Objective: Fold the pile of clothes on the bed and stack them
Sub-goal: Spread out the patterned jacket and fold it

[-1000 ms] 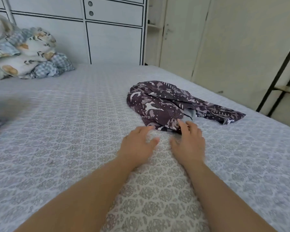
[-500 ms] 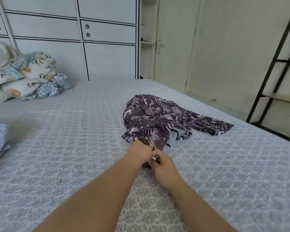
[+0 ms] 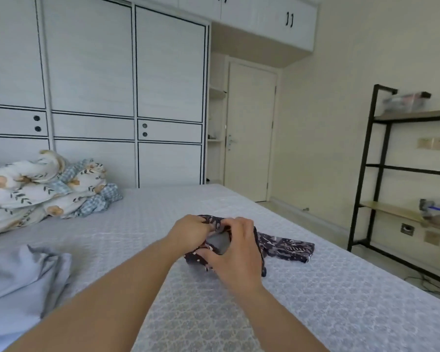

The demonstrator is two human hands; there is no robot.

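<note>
Both hands gripped the dark patterned garment (image 3: 285, 246) mid-bed (image 3: 315, 301): left hand (image 3: 188, 233) pinching its far edge, right hand (image 3: 235, 252) curled round the near bunch, probably to find a hem for spreading.

White panelled wardrobe with black trim (image 3: 92, 97) fills the far left wall. A cream door (image 3: 249, 133) stands far centre. A black metal shelving unit with wooden shelves (image 3: 376, 168) lines the cream right wall (image 3: 341, 72).
</note>
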